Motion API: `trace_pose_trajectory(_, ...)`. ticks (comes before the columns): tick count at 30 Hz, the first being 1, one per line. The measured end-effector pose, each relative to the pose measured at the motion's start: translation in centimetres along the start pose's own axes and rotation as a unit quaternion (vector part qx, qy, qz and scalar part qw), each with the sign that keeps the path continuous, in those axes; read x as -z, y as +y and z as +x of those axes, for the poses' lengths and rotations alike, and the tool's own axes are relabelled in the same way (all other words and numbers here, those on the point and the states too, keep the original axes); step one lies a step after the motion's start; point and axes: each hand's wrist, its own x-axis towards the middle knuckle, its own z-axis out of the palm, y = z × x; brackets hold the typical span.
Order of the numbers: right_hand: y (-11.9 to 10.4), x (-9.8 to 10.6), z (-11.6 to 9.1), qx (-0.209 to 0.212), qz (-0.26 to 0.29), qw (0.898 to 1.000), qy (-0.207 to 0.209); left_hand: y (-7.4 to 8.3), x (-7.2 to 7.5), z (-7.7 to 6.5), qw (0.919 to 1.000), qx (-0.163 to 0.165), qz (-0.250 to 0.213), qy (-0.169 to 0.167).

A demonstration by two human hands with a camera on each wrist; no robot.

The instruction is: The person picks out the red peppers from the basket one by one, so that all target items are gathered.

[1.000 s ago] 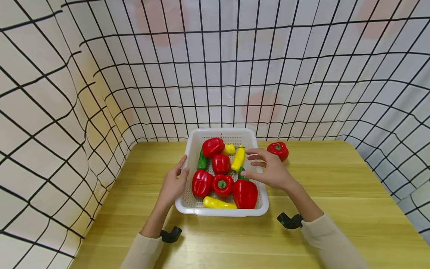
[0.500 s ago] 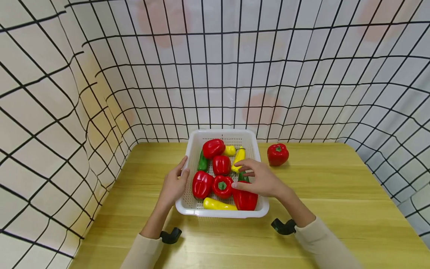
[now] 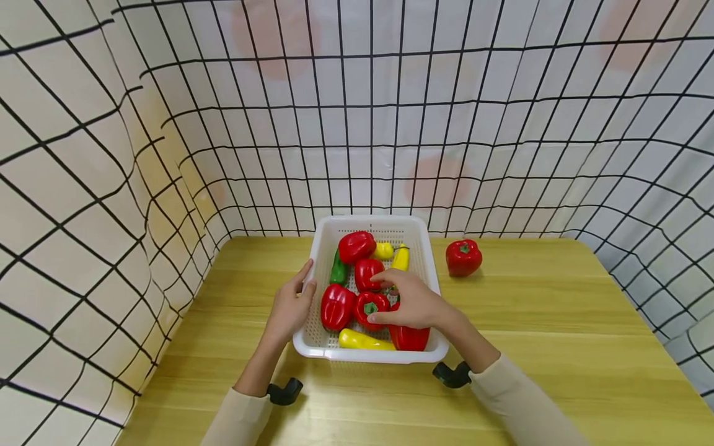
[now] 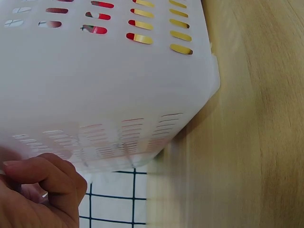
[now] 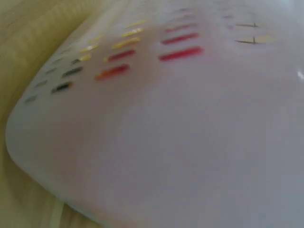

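A white plastic basket [image 3: 310, 354] full of bell peppers and other peppers stands on the table. My left hand [image 3: 290, 306] holds its left side; in the left wrist view the curled fingers [image 4: 57, 183] are at the basket's wall. Over the basket's right half is my right hand [image 3: 413, 301], thumb and fingers spread apart. Its thumb tip lies over the red bell pepper with a green stem [image 3: 365, 303], its fingertips by another red bell pepper [image 3: 365, 272]. It partly hides a large red bell pepper [image 3: 409, 339]. The right wrist view shows only the basket's blurred wall [image 5: 190, 142].
One red bell pepper [image 3: 463, 257] sits on the wooden table [image 3: 546, 310], right of the basket. Also in the basket are red bell peppers [image 3: 337, 308], yellow peppers [image 3: 362, 340] and a green pepper [image 3: 338, 271]. A black wire grid [image 3: 362, 118] stands behind and at the sides.
My right hand has moved left and toward me, from the basket's right rim to over the middle peppers. The left hand has stayed at the basket's left side.
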Motion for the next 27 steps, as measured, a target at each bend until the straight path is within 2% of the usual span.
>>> trace_pose_trajectory(8,-0.4,-0.7,0.6,-0.015,-0.029,0.999,-0.024,-0.1,-0.1,0.0,1.0000,0.000,-0.003,-0.001)
trace_pose_trajectory(17,-0.6,-1.1,0.8,-0.070,-0.033,0.996,-0.047,0.0,-0.2,-0.1,1.0000,0.006,-0.007,-0.001)
trace_pose_trajectory(27,-0.6,-1.2,0.9,-0.054,-0.023,0.998,-0.024,0.1,-0.1,-0.1,1.0000,0.004,-0.001,0.002)
